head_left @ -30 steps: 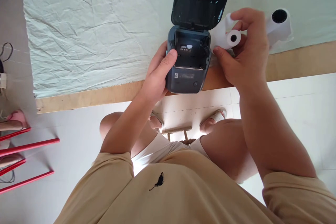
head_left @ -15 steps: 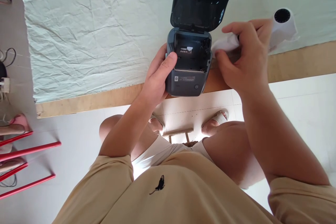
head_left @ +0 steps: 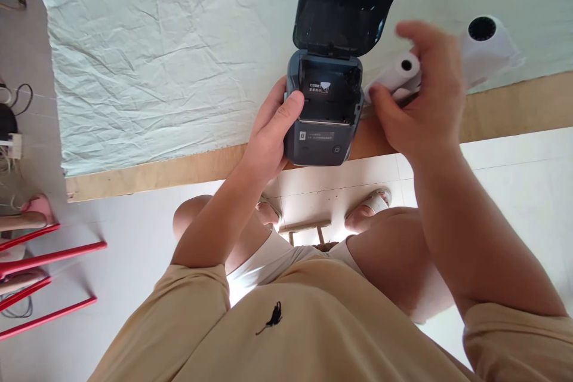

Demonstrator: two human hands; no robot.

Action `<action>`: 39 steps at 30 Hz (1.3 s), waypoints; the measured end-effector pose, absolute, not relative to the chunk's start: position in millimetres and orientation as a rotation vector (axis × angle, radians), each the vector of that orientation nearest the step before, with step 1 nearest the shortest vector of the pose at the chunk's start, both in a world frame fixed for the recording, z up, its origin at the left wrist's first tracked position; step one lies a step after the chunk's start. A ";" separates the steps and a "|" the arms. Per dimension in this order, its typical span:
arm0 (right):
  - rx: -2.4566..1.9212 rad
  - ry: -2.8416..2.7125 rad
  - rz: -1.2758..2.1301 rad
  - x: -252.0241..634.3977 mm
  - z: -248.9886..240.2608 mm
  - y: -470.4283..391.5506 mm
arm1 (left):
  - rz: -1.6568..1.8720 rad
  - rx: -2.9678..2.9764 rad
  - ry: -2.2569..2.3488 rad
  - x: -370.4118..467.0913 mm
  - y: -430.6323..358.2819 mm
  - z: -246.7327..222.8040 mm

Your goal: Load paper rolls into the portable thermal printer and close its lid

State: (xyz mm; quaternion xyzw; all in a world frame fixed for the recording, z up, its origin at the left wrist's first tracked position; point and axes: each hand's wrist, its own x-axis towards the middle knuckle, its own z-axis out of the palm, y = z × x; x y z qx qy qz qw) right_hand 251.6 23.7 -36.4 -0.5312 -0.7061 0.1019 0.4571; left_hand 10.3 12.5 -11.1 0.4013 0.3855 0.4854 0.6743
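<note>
A dark grey label printer [head_left: 321, 146] sits at the table's front edge, its black lid [head_left: 344, 15] swung up and its bay bare. My left hand [head_left: 271, 131] is closed round the printer's left side, the thumb over the bay's rim. Just right of the printer lies a small white paper roll [head_left: 394, 74] with a dark core hole. My right hand [head_left: 430, 92] is spread around that roll, thumb at its near side and forefinger lifted away above it. Its remaining fingers are partly hidden and blurred.
A larger white roll with a black end [head_left: 481, 28] lies beyond my right hand. Wrinkled pale green cloth [head_left: 156, 54] covers the wooden table [head_left: 156, 176]. Red metal legs [head_left: 54, 256] and cables [head_left: 20, 95] are on the floor at the left.
My right forefinger has lifted off the small paper roll, and the roll's end now shows. My left hand still holds the printer in the same place.
</note>
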 end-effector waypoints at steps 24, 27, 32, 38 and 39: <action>-1.020 -1.882 0.131 199.0 4.7 3.6 | 1.036 0.973 0.839 9.3 9.0 -3.8; -0.899 -1.864 0.138 198.0 -1.4 2.5 | 1.021 1.019 0.840 5.4 10.7 -7.8; -0.969 -1.607 0.106 209.2 -3.7 6.5 | 1.021 1.080 0.920 3.3 11.7 -12.5; -1.094 -1.688 0.406 223.1 -8.3 9.2 | 0.945 1.161 0.895 0.3 16.0 -14.1; -1.085 -1.652 0.404 223.5 -9.2 8.8 | 0.946 1.173 0.900 0.2 17.1 -14.8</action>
